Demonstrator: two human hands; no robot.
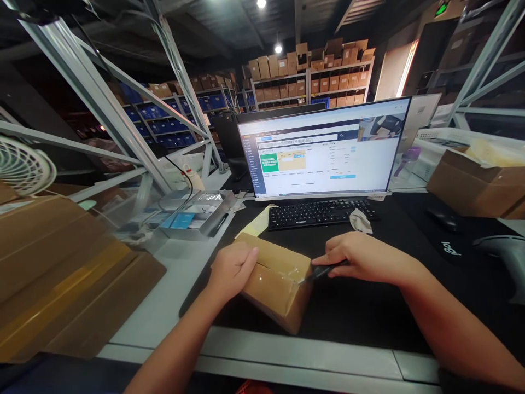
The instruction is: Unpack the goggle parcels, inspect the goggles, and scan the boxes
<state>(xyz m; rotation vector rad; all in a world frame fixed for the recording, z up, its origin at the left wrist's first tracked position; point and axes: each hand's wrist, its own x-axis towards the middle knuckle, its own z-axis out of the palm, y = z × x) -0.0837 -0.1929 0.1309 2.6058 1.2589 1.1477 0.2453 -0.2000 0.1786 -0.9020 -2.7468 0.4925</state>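
Note:
A small brown cardboard box with clear tape on its top rests on the black desk mat. My left hand grips the box at its left end, thumb on top and fingers partly hidden behind the edge. In my right hand is a dark-handled utility knife, held with the index finger stretched along it. The knife's tip touches the taped edge at the right end of the box.
Behind the box stand a keyboard and a lit monitor. Large cartons crowd the left side. A mouse, a scanner and an opened carton are on the right. A grey tray holds small items.

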